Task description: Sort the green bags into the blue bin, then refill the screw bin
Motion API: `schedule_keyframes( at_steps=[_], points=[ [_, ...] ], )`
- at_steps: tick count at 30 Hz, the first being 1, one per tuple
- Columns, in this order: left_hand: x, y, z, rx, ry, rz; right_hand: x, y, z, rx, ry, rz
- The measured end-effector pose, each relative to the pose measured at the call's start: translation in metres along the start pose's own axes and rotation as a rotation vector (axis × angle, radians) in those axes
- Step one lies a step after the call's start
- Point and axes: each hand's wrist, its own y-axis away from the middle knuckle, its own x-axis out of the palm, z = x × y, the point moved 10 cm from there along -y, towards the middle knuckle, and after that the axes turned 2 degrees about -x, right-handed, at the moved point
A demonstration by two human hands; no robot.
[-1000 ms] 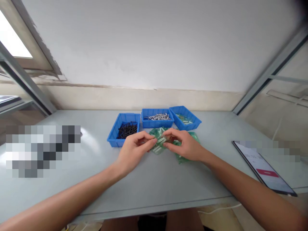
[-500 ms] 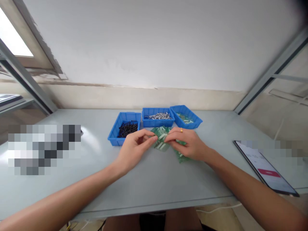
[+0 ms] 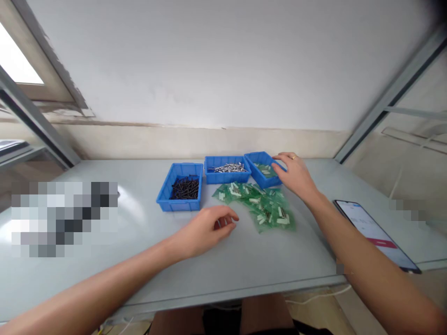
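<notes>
Blown-out window (image 3: 16,58) upper L, tabletop (image 3: 133,204) glare L, dark upper-R corner, sl. blur

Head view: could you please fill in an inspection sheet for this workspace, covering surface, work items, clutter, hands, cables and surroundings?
Surface: grey table, glare at the left.
Work items: left blue bin with black screws; middle blue bin with silver screws; right blue bin with green and pale contents; green bags with pale pieces, in front of the bins.
Clutter: phone-like device, screen lit, at the right; a pixelated patch hides part of the left.
Hands: left hand half-curled, holding nothing visible; right hand at the right bin's edge, grip unclear.
Cables: white cable below the table's front edge.
Surroundings: pale wall, window at upper left.
</notes>
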Motion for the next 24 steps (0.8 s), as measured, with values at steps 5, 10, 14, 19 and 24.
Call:
schedule_keyframes(
  at_steps=[5,10,14,19,24],
  points=[
    [0.006,0.002,-0.007,0.072,-0.050,0.036,0.018,0.012,0.051,-0.182,-0.099,0.176],
    [0.002,0.002,-0.008,0.071,-0.074,0.018,0.045,0.035,0.080,-0.320,-0.005,0.416],
    [0.002,0.001,-0.007,0.062,-0.082,0.021,0.052,0.040,0.072,-0.295,0.079,0.460],
    [0.001,0.000,-0.007,0.057,-0.072,0.007,0.050,0.039,0.066,-0.236,0.190,0.470],
    [-0.002,-0.001,-0.008,0.042,-0.083,-0.007,0.032,0.029,0.067,-0.196,0.183,0.348]
  ],
)
